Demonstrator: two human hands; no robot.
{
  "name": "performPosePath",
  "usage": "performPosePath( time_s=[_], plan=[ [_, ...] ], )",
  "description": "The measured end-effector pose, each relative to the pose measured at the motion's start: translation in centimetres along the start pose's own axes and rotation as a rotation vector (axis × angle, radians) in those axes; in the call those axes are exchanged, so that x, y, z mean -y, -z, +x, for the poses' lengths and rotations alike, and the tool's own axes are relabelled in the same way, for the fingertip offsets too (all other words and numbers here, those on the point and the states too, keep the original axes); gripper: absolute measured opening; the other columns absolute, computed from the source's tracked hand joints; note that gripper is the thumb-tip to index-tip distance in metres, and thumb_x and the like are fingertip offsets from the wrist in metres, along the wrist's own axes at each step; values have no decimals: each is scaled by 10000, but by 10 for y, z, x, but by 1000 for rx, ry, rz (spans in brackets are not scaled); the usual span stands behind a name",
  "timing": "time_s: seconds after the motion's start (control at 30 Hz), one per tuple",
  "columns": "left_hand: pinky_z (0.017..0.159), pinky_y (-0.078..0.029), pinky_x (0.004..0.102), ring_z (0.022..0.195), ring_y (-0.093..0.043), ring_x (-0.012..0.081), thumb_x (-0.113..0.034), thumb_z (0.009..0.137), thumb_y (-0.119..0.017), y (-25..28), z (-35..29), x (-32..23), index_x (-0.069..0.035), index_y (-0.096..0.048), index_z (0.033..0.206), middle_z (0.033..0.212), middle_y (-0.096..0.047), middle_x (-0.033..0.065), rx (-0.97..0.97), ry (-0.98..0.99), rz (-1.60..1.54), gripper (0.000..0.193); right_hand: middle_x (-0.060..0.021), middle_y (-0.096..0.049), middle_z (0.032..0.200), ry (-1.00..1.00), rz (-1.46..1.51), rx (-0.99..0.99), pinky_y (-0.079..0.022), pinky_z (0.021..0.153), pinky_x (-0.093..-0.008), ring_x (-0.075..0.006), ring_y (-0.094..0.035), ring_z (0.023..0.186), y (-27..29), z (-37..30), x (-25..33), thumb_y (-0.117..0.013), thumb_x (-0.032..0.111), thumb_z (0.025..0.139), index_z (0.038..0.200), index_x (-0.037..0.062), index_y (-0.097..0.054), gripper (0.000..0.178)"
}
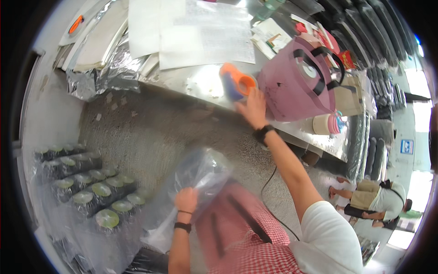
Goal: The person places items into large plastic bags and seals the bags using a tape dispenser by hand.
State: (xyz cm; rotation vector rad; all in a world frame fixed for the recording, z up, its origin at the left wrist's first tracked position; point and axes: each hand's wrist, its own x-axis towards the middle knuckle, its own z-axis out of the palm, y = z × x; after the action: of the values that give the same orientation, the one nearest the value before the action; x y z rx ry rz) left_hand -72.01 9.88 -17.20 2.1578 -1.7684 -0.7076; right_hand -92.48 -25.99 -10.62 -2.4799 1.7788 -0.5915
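My left hand (186, 199) is closed on the gathered edge of a clear plastic bag (200, 171), which is smeared by motion in front of my red checked apron (262, 244). At the table's near edge, my right hand (253, 108) has its fingers curled round an orange and blue tape dispenser (235, 82). The dispenser is slightly blurred. Just right of that hand stands a pink bucket-like tub (292, 86) with black handles. Clear plastic spreads from the bag down toward the lower left.
Black rolls (93, 194) with pale green round ends stand wrapped at left. Printed sheets (205, 34) lie on the table (175, 82). A cream and pink bottle (324, 124) is beside the tub. A cable (269, 182) crosses the floor. Another person (383, 198) is at far right.
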Motion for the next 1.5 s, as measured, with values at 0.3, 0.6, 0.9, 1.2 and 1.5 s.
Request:
performPosePath(
  time_s=[0.3,0.6,0.9,1.2,1.5],
  plan=[
    [549,-443,413,641,-577,299,-295,861,-562,17,13,25,-80,-529,680,656,-578,101,-200,27,-152,283,-61,-637,974,-424,1207,742,-463,730,-251,-117,-602,836,32,-30,38,-609,242,865,1064,-4,-597,316],
    [567,-481,392,650,-602,263,-264,823,-588,5,-19,10,-91,-545,665,658,-597,62,-234,75,-206,238,-24,-603,845,-441,1136,993,-425,656,-263,-96,-522,759,45,-141,222,-545,271,922,982,-15,-585,295],
    [570,-483,414,665,-601,278,-260,812,-573,22,-21,12,-100,-555,687,674,-606,67,-162,49,-237,204,-68,-611,841,-520,993,996,-433,572,-322,-143,-527,695,55,-190,216,-526,311,928,1015,-15,-544,338],
    [584,-474,453,705,-602,313,-363,878,-496,41,38,78,-98,-533,709,706,-606,89,-187,118,-214,316,-157,-641,951,-324,606,1126,-470,781,-343,-201,-609,871,154,-334,85,-537,233,908,1156,-28,-518,361],
    [673,-459,446,839,-582,333,-335,869,-511,43,11,57,-61,-530,806,828,-616,139,-50,166,-121,281,-230,-616,967,98,149,990,-470,701,-483,-429,-591,847,-12,-287,139,-515,393,883,1060,6,-531,425]
  ],
)
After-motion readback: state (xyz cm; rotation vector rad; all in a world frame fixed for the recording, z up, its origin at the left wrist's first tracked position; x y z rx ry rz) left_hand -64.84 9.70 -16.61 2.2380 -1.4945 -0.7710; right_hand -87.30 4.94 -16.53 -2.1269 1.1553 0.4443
